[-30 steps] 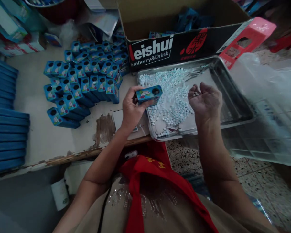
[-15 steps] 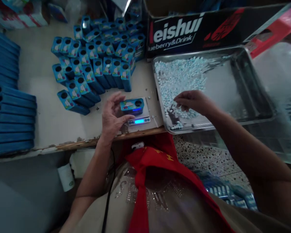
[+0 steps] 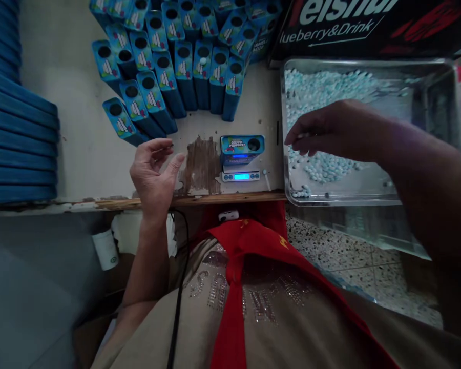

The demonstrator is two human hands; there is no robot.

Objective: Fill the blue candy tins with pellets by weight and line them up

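Observation:
A blue box with a round hole in its top [image 3: 240,145] stands on a small white scale [image 3: 241,176] whose display glows blue. Left of the scale, my left hand [image 3: 153,171] hovers over the table with fingers curved and apart, touching nothing. My right hand [image 3: 318,130] is over the left part of the metal tray [image 3: 372,196], its fingertips pinched together around something pale. Small pale blue and white candies [image 3: 326,169] lie in the tray under and beyond that hand.
Several open blue boxes [image 3: 169,82] stand at the back of the table, and others lie stacked at the left [image 3: 21,154]. A black carton [image 3: 341,31] is behind the tray. The worn wooden table edge [image 3: 200,199] runs in front.
My left hand has come off the blue box and moved left. My right hand has stayed over the tray, its fingers now pinched nearer the left rim. The view has shifted.

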